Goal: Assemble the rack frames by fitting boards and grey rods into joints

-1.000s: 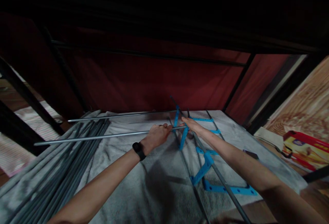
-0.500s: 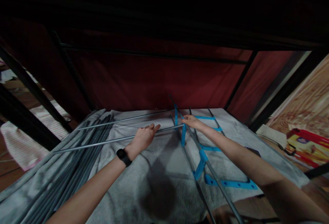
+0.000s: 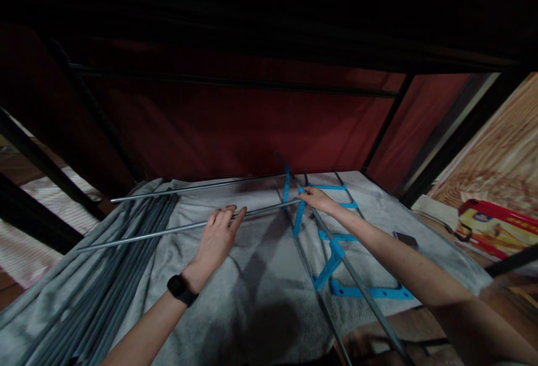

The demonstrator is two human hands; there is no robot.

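My left hand point(image 3: 218, 234), with a black watch on its wrist, lies over a grey metal tube point(image 3: 143, 237), its fingers loosely stretched out and the thumb apart. The tube's right end meets a blue plastic connector point(image 3: 299, 217). At the top of that connector my right hand point(image 3: 316, 198) is closed in a pinch; its fingers partly cover the joint. Several blue connectors join long tubes into a frame, among them a nearer one point(image 3: 330, 264). A second crosswise tube point(image 3: 202, 188) runs behind, reaching the far connector point(image 3: 287, 184).
A bundle of grey tubes point(image 3: 126, 276) lies at left on a grey blanket point(image 3: 252, 276). More blue pieces point(image 3: 370, 290) lie at right, near a phone point(image 3: 406, 239). Dark posts point(image 3: 454, 142) and a red cloth point(image 3: 252, 136) stand around; a red and yellow box point(image 3: 487, 228) sits outside.
My left hand has slid left along the tube and its fingers have loosened and spread. My right hand stays at the connector. The view has shifted slightly.
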